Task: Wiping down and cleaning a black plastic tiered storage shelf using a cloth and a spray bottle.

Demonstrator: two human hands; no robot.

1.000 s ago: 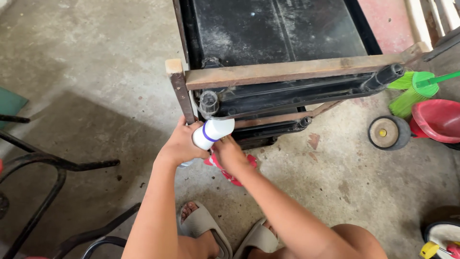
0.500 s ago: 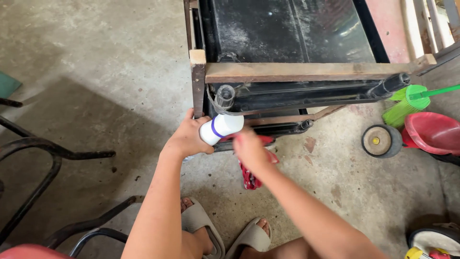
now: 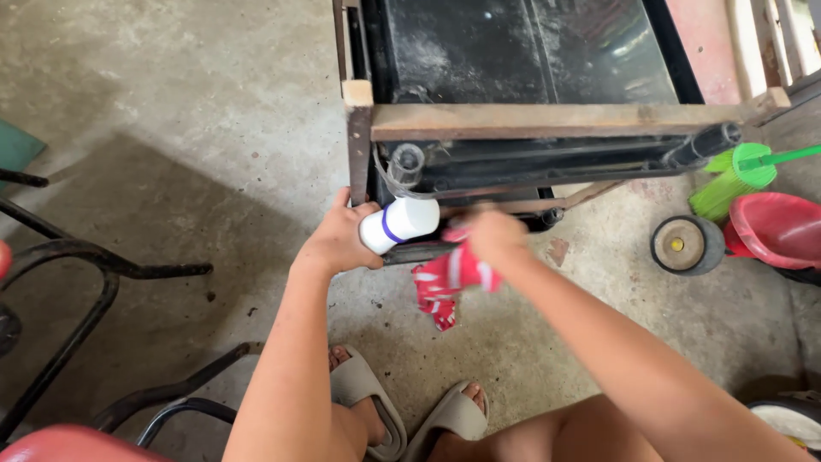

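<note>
The left hand [image 3: 335, 244] is wrapped around a white bottle [image 3: 398, 224] with a narrow blue band, fingers curled under and thumb over it, so the bottle lies nearly on its side with its far end pointing away from the palm toward the right hand. The grip is closed firmly on the bottle's near half; the rest sticks out free. Just beyond the bottle's far end the right hand [image 3: 494, 235] is blurred, closed on a red and white cloth [image 3: 446, 281] — the cloth is bunched in the fist and hangs down below it, its loose end dangling toward the concrete floor [image 3: 171, 128]. How tightly the fingers pinch it cannot be told through the blur. Both hands are right up against the lower front of a dark metal frame [image 3: 530, 162], with a wooden bar [image 3: 556, 120] across its top directly above the two grips and a round black tube end [image 3: 406, 159] just above the bottle. Beneath the hands, toward the body, are two feet in grey slippers [image 3: 368, 406]. Well off to the right of the cloth hand lie a small wheel [image 3: 687, 245], a green brush [image 3: 734, 180] and a red plastic basin [image 3: 782, 231]. Far to the left of the bottle hand, black curved metal tubing [image 3: 77, 265] rests on the floor.
</note>
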